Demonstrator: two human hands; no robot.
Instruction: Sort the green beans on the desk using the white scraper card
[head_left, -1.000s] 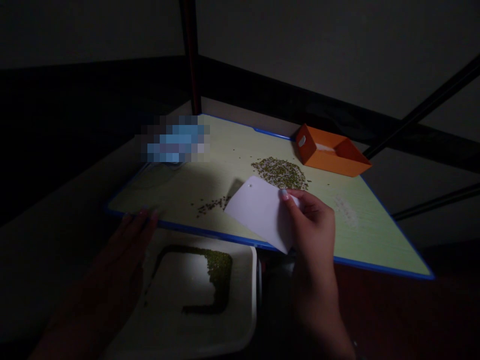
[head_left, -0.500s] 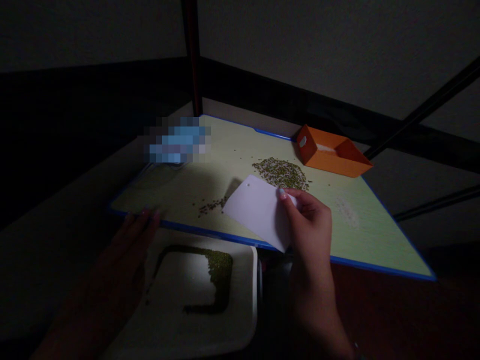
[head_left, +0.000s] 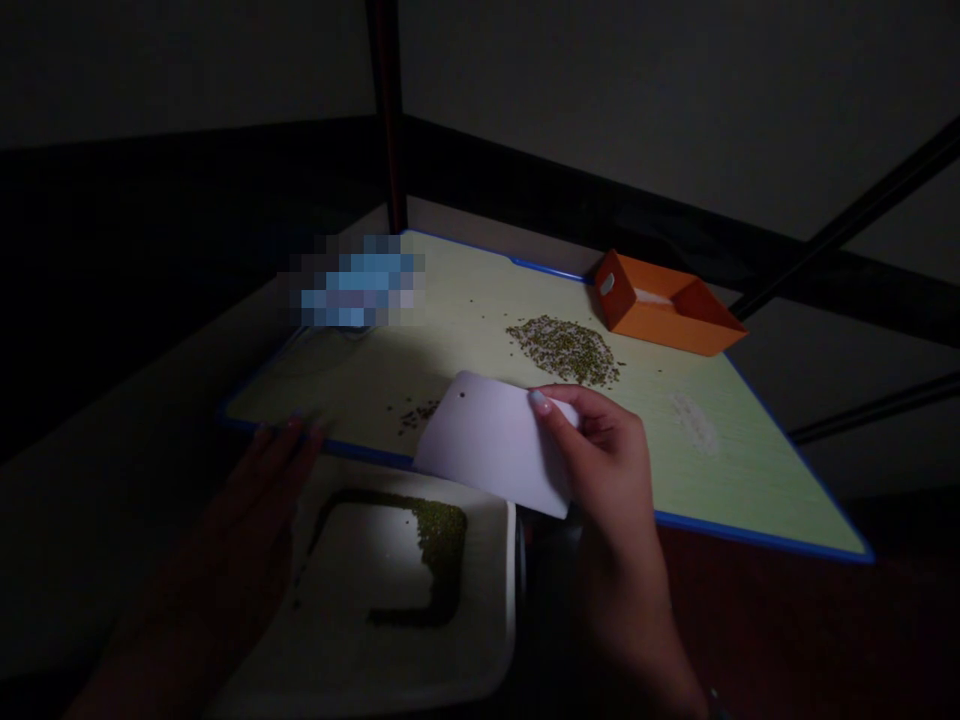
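Gripping a white card (head_left: 487, 440): right fingers (head_left: 559, 420) | left fingers (head_left: 298, 455) stretched straight by the tub (head_left: 491, 575) | I see seeds (head_left: 566, 350) strewn beyond right fingers

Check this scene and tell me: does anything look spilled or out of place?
A small scatter of dark grains lies beside the white card in the right hand, apart from the main pile, so it looks stray. A whitish patch also marks the tabletop; I cannot tell what it is.
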